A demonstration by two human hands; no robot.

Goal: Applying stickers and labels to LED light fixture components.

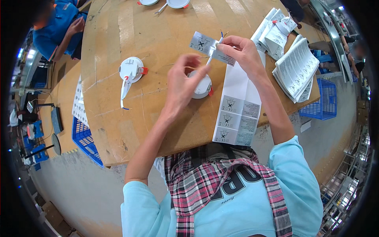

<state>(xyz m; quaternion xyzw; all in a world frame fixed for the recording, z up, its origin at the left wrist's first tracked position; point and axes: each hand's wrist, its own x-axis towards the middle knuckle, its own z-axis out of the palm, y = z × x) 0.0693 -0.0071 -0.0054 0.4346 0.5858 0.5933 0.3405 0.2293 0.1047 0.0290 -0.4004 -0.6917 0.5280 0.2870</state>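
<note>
My right hand (245, 54) is closed in a pinch on a grey printed label (202, 42), which lies across a short white cable (210, 59) with bare coloured wire ends at its top. My left hand (183, 81) is beside the cable, its fingers somewhat blurred, thumb and forefinger apart with nothing seen between them. Partly behind it, a round white lamp (202, 87) with a red clip lies on the table. A second round white lamp (133, 69), also with a red clip and a white cable, rests to the left.
A long sheet of labels (237, 114) hangs to the table's front edge (189, 147). Stacked folded leaflets (297, 69) lie at right, beside more papers and a lamp. Blue baskets (327, 98) stand below the table. Another person (59, 33) is at the far left.
</note>
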